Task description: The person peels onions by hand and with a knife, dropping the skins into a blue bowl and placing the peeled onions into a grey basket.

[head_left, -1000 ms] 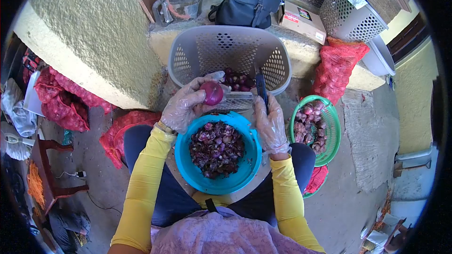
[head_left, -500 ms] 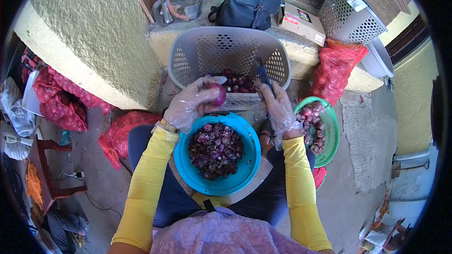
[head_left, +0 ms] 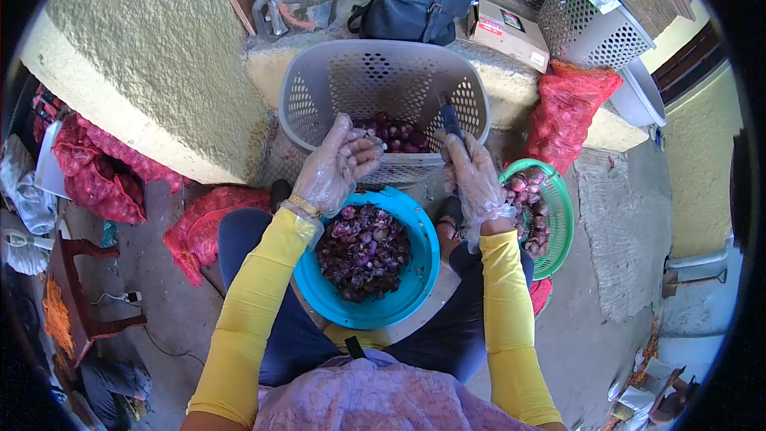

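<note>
My left hand [head_left: 341,161], in a clear plastic glove, is open and empty beside the near rim of the grey perforated basket [head_left: 319,72]. Peeled red onions [head_left: 396,134] lie at the bottom of that basket. In my gloved right hand [head_left: 472,174] is a knife [head_left: 450,120] with a dark blue handle, pointing up and away from me over the basket's right side. Between my knees sits a blue basin [head_left: 423,287] holding onion skins and trimmings [head_left: 363,251]. To the right, small onions [head_left: 533,215] fill part of a green colander [head_left: 565,231].
Red mesh sacks of onions stand at the right [head_left: 570,116] and lie at the left [head_left: 211,227]. On the ledge behind the basket are a black backpack [head_left: 419,0], a cardboard box [head_left: 508,36] and a clear bucket [head_left: 307,4]. A wall juts in at left.
The red onion has left my left hand, whose fingers have opened out. My right hand still holds the knife in nearly the same place.
</note>
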The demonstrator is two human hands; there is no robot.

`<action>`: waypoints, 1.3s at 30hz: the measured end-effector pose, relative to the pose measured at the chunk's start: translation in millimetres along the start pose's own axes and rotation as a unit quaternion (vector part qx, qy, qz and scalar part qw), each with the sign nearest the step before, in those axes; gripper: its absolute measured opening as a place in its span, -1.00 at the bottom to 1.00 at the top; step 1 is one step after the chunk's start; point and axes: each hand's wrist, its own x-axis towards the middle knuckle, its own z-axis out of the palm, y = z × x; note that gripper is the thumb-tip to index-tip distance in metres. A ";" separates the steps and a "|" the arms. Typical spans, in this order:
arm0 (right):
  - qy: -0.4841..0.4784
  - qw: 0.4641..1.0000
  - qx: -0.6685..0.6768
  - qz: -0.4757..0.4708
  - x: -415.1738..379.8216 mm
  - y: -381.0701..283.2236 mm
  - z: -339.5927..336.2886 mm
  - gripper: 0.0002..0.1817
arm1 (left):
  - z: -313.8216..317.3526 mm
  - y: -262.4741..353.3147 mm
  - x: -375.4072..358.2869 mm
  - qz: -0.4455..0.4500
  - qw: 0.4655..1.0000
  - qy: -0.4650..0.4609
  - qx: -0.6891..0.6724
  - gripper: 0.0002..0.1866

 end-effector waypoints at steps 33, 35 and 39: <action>0.182 0.875 -0.417 0.166 -49.2 268.4 -273.2 -0.36 | 7.9 6.7 -14.4 -0.002 0.999 -0.048 0.008 -0.64; 0.176 0.866 -0.426 0.192 -43.1 276.6 -273.8 -0.38 | 7.5 6.3 -15.4 0.000 0.999 -0.044 0.009 -0.63; 0.176 0.850 -0.428 0.251 -40.4 269.9 -273.8 -0.43 | 6.8 7.0 -14.9 0.004 0.999 -0.050 0.012 -0.62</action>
